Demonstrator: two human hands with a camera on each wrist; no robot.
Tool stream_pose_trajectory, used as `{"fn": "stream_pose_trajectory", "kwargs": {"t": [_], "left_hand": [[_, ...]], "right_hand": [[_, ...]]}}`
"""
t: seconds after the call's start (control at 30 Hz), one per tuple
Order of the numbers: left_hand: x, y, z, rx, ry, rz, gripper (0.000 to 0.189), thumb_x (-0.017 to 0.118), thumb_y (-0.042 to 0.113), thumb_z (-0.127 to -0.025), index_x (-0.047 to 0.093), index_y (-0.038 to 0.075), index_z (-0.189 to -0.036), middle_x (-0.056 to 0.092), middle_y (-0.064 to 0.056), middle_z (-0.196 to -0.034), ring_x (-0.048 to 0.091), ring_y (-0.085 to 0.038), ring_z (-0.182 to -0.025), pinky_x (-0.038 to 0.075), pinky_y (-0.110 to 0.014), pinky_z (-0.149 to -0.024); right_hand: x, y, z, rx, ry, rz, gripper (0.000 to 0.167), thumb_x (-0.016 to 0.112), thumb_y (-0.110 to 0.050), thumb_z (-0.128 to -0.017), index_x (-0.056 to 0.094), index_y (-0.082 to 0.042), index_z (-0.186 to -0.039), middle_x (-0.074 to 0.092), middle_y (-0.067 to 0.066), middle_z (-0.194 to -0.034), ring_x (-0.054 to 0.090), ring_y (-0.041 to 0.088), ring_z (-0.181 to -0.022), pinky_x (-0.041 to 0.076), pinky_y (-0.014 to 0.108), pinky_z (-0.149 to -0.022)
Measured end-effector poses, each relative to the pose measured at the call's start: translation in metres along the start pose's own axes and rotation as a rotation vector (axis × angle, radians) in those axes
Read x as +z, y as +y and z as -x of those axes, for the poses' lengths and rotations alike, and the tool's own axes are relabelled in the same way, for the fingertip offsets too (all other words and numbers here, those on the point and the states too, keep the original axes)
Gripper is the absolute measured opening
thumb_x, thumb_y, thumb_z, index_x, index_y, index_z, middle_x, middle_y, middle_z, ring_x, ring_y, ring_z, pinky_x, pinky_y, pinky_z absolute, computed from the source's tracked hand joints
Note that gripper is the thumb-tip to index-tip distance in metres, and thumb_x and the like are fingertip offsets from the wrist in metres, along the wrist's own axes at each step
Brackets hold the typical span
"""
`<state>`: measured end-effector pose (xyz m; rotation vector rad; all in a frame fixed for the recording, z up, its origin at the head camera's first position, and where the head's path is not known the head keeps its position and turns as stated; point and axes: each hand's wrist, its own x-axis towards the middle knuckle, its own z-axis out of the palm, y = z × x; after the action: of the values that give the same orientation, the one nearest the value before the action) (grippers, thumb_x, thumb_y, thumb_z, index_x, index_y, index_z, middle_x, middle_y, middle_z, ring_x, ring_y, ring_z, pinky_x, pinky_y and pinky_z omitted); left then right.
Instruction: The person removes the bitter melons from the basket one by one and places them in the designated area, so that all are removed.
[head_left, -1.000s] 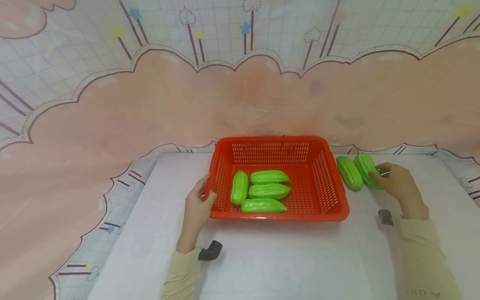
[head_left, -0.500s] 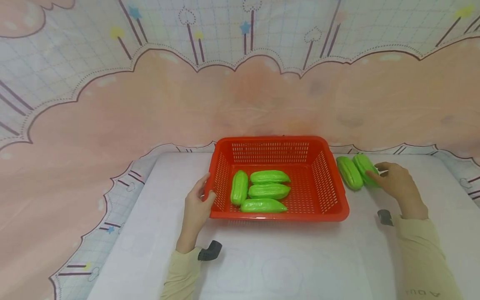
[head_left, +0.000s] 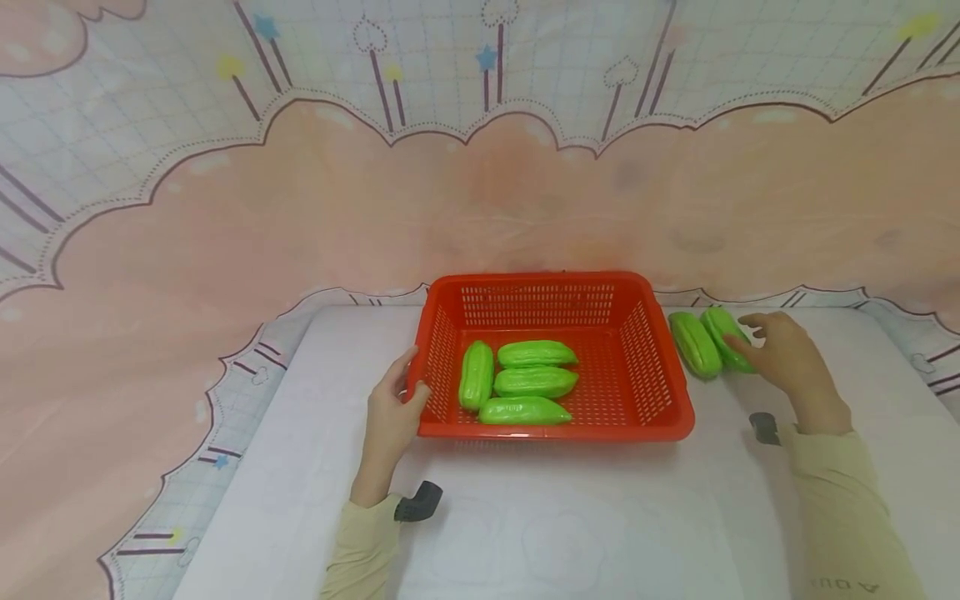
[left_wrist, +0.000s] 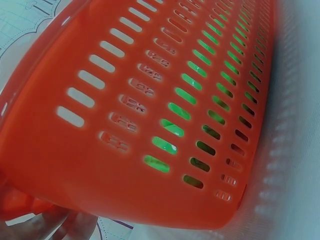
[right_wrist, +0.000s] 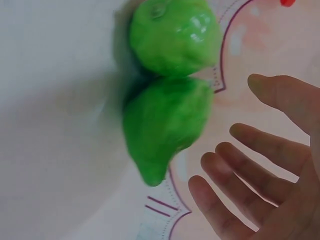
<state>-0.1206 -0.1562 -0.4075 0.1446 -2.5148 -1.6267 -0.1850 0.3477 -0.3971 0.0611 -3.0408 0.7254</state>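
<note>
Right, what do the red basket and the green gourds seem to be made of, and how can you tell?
Red basket: probably moulded plastic with a slight sheen; evenly coloured walls carry regular rows of slots. Green gourds: perhaps plastic or foam imitations, glossy, judging by nearly uniform bright green and white highlights; real ones can't be ruled out.

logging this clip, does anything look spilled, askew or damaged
Nothing looks spilled or damaged. Slightly odd: one gourd in the basket lies crosswise to the other three. Two more lie outside on the table, by the right hand.
</note>
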Motion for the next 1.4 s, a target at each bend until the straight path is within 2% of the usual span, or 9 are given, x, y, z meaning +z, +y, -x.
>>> {"fn": "stream_pose_trajectory", "kwargs": {"t": [0.3, 0.53, 0.87, 1.2, 1.4], "left_hand": [[0.001, 0.000, 0.002, -0.016, 0.001, -0.012, 0.056, 0.053, 0.006, -0.094, 0.045, 0.013, -0.149, 0.051, -0.014, -0.146, 0.059, -0.033, -0.122, 0.055, -0.047, -0.095], [-0.001, 0.000, 0.002, 0.005, 0.000, -0.007, 0.056, 0.053, 0.005, -0.093, 0.045, 0.013, -0.149, 0.051, -0.013, -0.147, 0.058, -0.032, -0.124, 0.054, -0.047, -0.096], [-0.004, 0.000, 0.001, -0.005, -0.003, -0.012, 0.056, 0.053, 0.006, -0.094, 0.044, 0.012, -0.149, 0.050, -0.013, -0.147, 0.057, -0.034, -0.126, 0.054, -0.047, -0.097], [-0.001, 0.001, 0.000, -0.010, -0.005, -0.004, 0.056, 0.053, 0.007, -0.095, 0.044, 0.012, -0.149, 0.050, -0.014, -0.147, 0.057, -0.033, -0.126, 0.054, -0.047, -0.097], [0.000, 0.000, 0.000, -0.011, -0.002, -0.001, 0.056, 0.053, 0.006, -0.094, 0.045, 0.012, -0.149, 0.051, -0.014, -0.147, 0.057, -0.033, -0.126, 0.053, -0.046, -0.098]], "right_hand": [[-0.004, -0.020, 0.002, -0.010, -0.005, 0.009, 0.056, 0.057, -0.031, -0.098, 0.049, 0.013, -0.133, 0.046, 0.037, -0.128, 0.049, 0.053, -0.111, 0.045, 0.068, -0.087], [-0.009, -0.036, 0.003, -0.050, 0.009, 0.012, 0.054, 0.058, -0.029, -0.098, 0.050, 0.011, -0.133, 0.046, 0.035, -0.132, 0.049, 0.052, -0.114, 0.045, 0.068, -0.087], [-0.011, -0.062, 0.005, -0.092, 0.018, -0.001, 0.055, 0.058, -0.030, -0.098, 0.050, 0.009, -0.135, 0.049, 0.033, -0.130, 0.053, 0.052, -0.111, 0.048, 0.067, -0.087], [-0.013, -0.082, 0.011, -0.185, 0.073, 0.006, 0.048, 0.066, -0.020, -0.094, 0.055, 0.010, -0.130, 0.051, 0.032, -0.127, 0.054, 0.049, -0.109, 0.046, 0.067, -0.091], [-0.008, -0.091, 0.013, -0.226, 0.097, 0.012, 0.043, 0.065, -0.019, -0.094, 0.058, 0.007, -0.127, 0.052, 0.028, -0.126, 0.051, 0.047, -0.113, 0.044, 0.067, -0.094]]}}
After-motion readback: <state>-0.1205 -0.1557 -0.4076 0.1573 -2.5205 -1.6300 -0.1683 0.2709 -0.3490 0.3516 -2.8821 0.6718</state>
